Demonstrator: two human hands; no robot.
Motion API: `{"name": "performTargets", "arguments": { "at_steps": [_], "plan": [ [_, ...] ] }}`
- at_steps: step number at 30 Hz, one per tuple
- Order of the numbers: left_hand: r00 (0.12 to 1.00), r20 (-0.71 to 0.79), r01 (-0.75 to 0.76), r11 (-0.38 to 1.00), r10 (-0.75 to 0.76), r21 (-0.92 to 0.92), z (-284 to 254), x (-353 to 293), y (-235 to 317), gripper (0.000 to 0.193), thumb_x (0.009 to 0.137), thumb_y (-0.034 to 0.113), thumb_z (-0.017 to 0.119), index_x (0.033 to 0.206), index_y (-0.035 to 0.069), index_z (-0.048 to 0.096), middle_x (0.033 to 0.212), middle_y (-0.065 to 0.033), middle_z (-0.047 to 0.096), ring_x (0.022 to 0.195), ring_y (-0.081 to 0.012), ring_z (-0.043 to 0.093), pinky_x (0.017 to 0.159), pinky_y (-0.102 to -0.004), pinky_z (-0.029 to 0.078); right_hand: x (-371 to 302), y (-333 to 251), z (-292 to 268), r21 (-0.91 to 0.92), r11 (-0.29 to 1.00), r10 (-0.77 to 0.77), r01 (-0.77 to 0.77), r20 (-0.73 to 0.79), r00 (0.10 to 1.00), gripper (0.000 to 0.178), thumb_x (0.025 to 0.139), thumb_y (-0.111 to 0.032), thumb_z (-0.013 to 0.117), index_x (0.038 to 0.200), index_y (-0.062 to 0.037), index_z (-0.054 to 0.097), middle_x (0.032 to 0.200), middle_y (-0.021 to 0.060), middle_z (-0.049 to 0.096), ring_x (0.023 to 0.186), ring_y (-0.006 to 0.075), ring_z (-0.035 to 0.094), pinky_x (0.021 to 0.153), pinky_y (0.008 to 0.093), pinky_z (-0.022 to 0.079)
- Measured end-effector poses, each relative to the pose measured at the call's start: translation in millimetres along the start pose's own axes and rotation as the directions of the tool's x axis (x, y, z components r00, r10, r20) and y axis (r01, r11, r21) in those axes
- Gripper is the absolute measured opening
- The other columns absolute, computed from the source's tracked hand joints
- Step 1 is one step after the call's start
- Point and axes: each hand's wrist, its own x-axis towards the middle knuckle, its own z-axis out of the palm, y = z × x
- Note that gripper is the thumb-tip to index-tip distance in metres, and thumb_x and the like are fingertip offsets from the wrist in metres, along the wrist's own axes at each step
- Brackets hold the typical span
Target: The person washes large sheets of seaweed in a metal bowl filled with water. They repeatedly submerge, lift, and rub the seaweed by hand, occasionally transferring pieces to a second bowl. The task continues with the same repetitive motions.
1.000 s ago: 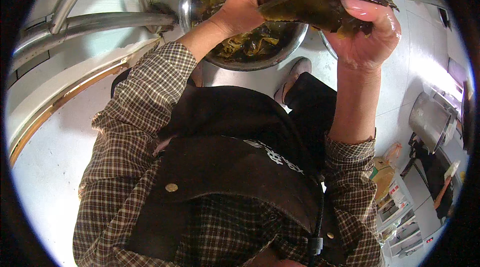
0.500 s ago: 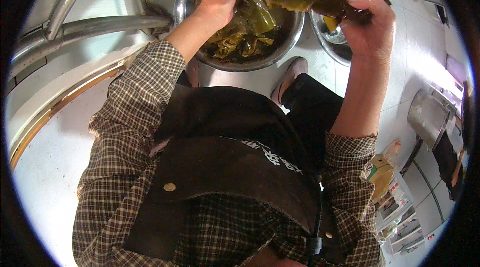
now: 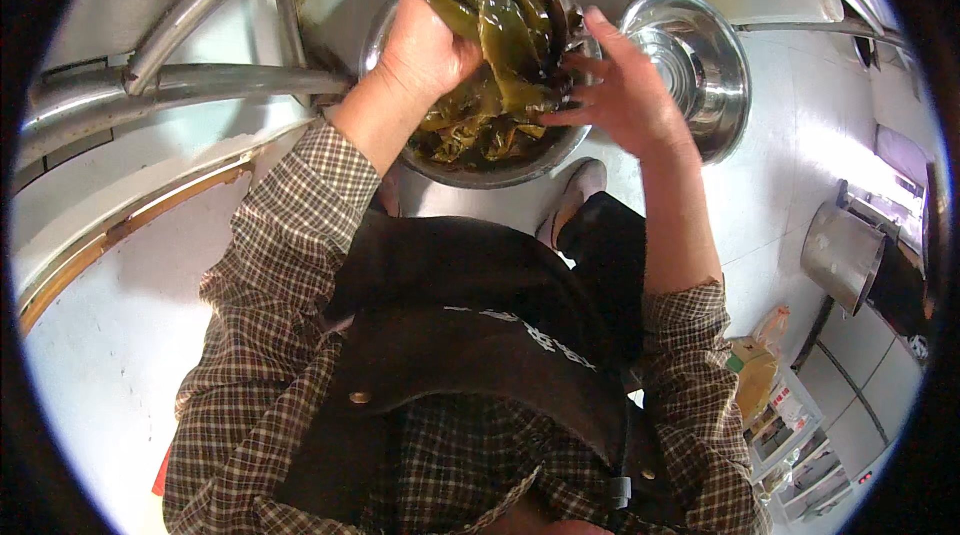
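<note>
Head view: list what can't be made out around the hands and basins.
In the head view:
- Held leaves: top cut off by the upper edge.
- Left hand: its full grip, partly hidden by the leaves.
- Right hand: whether its fingertips touch the leaves; blurred.
- Leaf-filled basin: some contents, behind held leaves and hands.
- Shelf items: too small.

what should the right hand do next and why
Probably close the right hand around the right edge of the wet green leaves: it is spread open beside them, while only the left hand clearly grips them over the metal basin.
</note>
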Motion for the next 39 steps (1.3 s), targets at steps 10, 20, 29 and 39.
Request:
{"name": "performTargets", "arguments": {
  "at_steps": [10,20,29,39],
  "plan": [
    [0.982,0.046,0.188,0.964,-0.183,-0.189,29.3,-24.8,-38.1,0.037,0.105,0.027,0.041,0.126,0.006,0.062,0.123,-0.0081,0.067,0.113,-0.0239,0.063,0.100,-0.0406,0.051,34.8,30.7,26.1,0.377,0.876,-0.258,0.301,-0.163,0.952,0.032,0.097,-0.017,0.066,0.127,-0.0046,0.061,0.117,0.0090,0.068,0.104,0.0217,0.066,0.092,0.0363,0.055],
    [0.975,-0.143,0.223,0.814,-0.173,0.537,38.4,-25.0,-4.9,0.065,0.084,-0.005,0.055,0.146,0.013,0.042,0.136,-0.0145,0.053,0.113,-0.0254,0.061,0.098,-0.0443,0.052,26.1,13.0,6.5,-0.262,0.830,-0.556,0.493,-0.476,0.682,0.020,0.093,-0.012,0.070,0.111,-0.0021,0.071,0.102,0.0047,0.074,0.089,0.0126,0.066,0.082,0.0298,0.054],
    [0.962,-0.270,0.154,0.889,-0.036,0.432,54.9,-17.6,-29.6,0.068,0.083,0.051,0.077,0.131,0.006,0.059,0.129,-0.0059,0.060,0.132,-0.0223,0.043,0.112,-0.0404,0.028,22.7,26.9,52.8,-0.552,0.635,-0.761,0.541,-0.326,0.561,0.026,0.095,-0.025,0.069,0.110,-0.0034,0.071,0.096,0.0139,0.074,0.086,0.0215,0.068,0.082,0.0343,0.052],
    [0.891,-0.415,0.101,0.813,0.183,0.574,77.6,0.3,-36.0,0.047,0.098,0.044,0.057,0.102,-0.001,0.071,0.097,-0.0104,0.069,0.090,-0.0221,0.062,0.081,-0.0351,0.048,23.1,3.5,67.1,-0.526,0.784,-0.584,0.329,-0.443,0.680,0.059,0.100,-0.048,0.052,0.108,0.0079,0.068,0.097,0.0265,0.071,0.095,0.0329,0.067,0.085,0.0388,0.049]
  ]
}}
